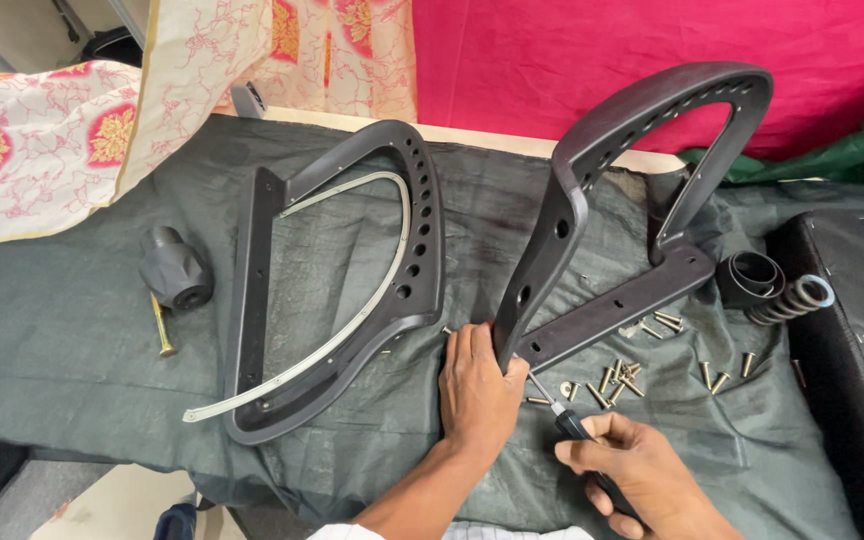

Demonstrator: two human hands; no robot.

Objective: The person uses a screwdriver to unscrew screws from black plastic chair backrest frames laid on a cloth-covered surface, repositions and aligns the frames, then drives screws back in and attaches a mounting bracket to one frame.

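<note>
The left hand point(479, 388) gripped the lower corner of the upright black plastic armrest frame point(592, 215) at worktop centre. The right hand point(642, 472) grasped a black-handled screwdriver point(570, 418). Loose brass screws point(620, 378) lay at 3 o'clock; a second flat frame point(337, 290) lay at 9 o'clock.

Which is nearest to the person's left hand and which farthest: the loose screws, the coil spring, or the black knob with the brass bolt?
1. Loose screws: just right of the left hand, on the grey cloth.
2. Black knob: far off to the left.
3. Coil spring: farthest, at the right by the black case.
</note>
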